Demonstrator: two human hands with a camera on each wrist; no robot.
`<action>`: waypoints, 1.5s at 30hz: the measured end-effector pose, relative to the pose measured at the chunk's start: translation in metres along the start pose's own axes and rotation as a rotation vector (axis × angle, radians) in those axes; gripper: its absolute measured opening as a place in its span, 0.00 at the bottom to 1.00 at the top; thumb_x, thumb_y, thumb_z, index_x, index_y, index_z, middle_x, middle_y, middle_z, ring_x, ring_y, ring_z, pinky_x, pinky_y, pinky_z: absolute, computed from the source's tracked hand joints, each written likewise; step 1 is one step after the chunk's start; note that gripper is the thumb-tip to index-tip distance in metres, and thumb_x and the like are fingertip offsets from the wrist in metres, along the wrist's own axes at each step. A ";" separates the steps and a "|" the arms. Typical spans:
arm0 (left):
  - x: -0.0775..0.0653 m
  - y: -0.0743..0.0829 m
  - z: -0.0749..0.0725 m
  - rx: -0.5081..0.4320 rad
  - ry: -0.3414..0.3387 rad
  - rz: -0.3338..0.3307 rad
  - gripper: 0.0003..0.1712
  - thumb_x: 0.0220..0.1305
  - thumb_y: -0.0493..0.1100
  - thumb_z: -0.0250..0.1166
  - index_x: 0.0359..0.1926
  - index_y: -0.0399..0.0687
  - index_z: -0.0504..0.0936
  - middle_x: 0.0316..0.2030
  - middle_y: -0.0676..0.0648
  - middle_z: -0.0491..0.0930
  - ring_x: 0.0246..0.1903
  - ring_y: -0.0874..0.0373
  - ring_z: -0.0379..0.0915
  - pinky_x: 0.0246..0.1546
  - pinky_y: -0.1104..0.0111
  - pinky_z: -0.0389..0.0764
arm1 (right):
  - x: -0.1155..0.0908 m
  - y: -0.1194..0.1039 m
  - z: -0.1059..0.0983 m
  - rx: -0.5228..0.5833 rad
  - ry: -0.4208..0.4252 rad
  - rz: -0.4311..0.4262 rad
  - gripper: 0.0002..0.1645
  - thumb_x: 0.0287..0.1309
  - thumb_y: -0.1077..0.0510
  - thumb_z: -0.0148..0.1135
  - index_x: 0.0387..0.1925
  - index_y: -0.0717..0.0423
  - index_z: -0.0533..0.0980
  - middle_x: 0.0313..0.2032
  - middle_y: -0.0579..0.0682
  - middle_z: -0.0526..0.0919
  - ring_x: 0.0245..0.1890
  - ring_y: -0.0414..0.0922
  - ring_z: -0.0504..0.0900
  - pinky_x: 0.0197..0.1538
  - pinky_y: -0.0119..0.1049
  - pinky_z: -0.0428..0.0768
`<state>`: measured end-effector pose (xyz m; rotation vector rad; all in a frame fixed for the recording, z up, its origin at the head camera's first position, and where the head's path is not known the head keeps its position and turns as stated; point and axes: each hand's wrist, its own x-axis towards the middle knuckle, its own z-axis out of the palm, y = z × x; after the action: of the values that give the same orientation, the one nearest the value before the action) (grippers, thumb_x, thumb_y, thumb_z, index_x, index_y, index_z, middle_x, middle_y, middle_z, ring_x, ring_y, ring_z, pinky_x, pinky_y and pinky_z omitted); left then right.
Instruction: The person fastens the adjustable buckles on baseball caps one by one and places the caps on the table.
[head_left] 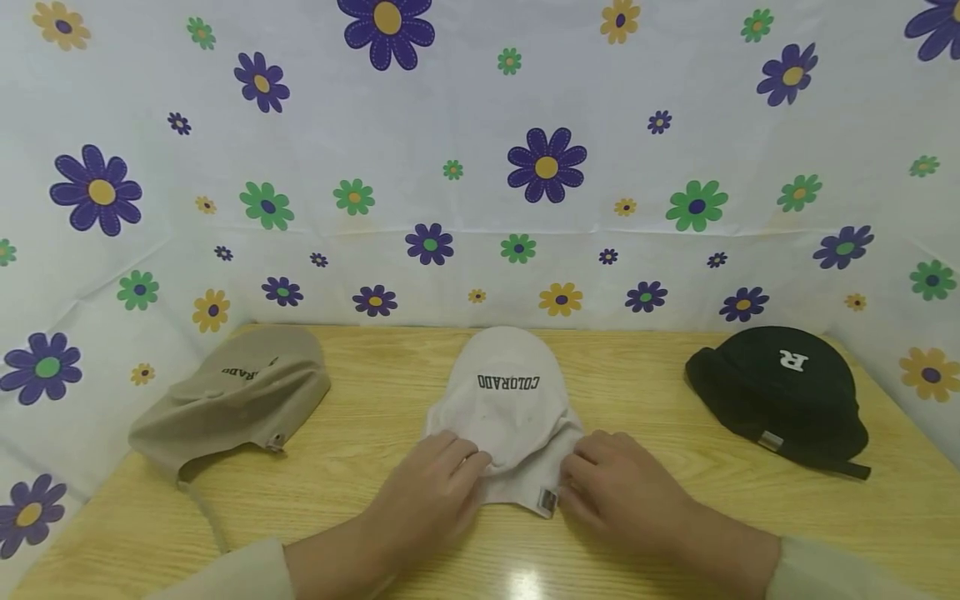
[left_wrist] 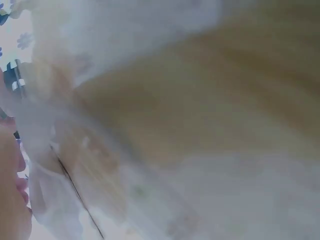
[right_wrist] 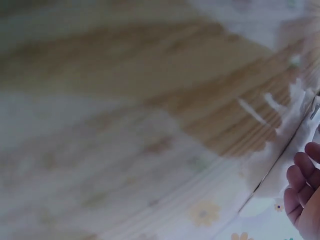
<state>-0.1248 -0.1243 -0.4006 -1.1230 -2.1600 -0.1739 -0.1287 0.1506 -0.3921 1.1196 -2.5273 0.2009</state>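
A white hat (head_left: 506, 417) marked COLORADO lies at the middle of the table, its lettering upside down in the head view. My left hand (head_left: 438, 487) grips the hat's near left edge with curled fingers. On the other side, my right hand (head_left: 622, 492) pinches the near right edge, beside a small dark tag (head_left: 547, 502). The brim between the hands is folded and wrinkled. In the right wrist view, curled fingers (right_wrist: 300, 180) show at the right edge. Only a strip of the left hand (left_wrist: 12, 185) appears in the left wrist view.
A khaki hat (head_left: 247, 392) with a hanging strap (head_left: 202, 508) lies at the left of the wooden table (head_left: 390, 367). A black hat (head_left: 780, 392) with a white R sits at the right. Flowered cloth (head_left: 465, 117) hangs behind and along both sides.
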 end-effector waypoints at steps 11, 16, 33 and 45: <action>-0.034 -0.016 -0.021 -0.190 -0.072 0.144 0.06 0.62 0.35 0.60 0.38 0.47 0.83 0.38 0.54 0.78 0.39 0.62 0.75 0.43 0.73 0.77 | 0.004 -0.006 0.000 0.094 -0.110 -0.155 0.11 0.66 0.48 0.62 0.48 0.38 0.80 0.37 0.35 0.76 0.36 0.33 0.70 0.43 0.27 0.74; -0.046 -0.023 -0.025 -0.307 -0.111 0.201 0.12 0.59 0.31 0.58 0.38 0.49 0.83 0.41 0.54 0.79 0.43 0.63 0.76 0.50 0.73 0.78 | 0.005 -0.006 -0.001 0.095 -0.186 -0.179 0.16 0.66 0.51 0.62 0.55 0.37 0.80 0.41 0.38 0.78 0.40 0.34 0.72 0.48 0.27 0.77; -0.045 -0.023 -0.025 -0.455 -0.139 0.323 0.21 0.38 0.34 0.67 0.38 0.56 0.81 0.41 0.58 0.77 0.46 0.63 0.73 0.56 0.72 0.73 | 0.005 -0.007 0.003 0.170 -0.326 -0.077 0.13 0.71 0.52 0.54 0.54 0.36 0.75 0.48 0.35 0.73 0.48 0.35 0.69 0.55 0.31 0.75; -0.029 -0.011 -0.015 -0.375 -0.179 0.297 0.14 0.39 0.34 0.62 0.29 0.57 0.74 0.27 0.60 0.66 0.29 0.67 0.61 0.37 0.77 0.66 | 0.004 -0.005 0.003 0.307 -0.379 -0.049 0.15 0.71 0.52 0.56 0.57 0.38 0.73 0.47 0.32 0.72 0.48 0.30 0.69 0.53 0.27 0.76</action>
<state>-0.1146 -0.1571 -0.4059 -1.7158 -2.1347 -0.3659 -0.1287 0.1434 -0.3936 1.4533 -2.8647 0.4098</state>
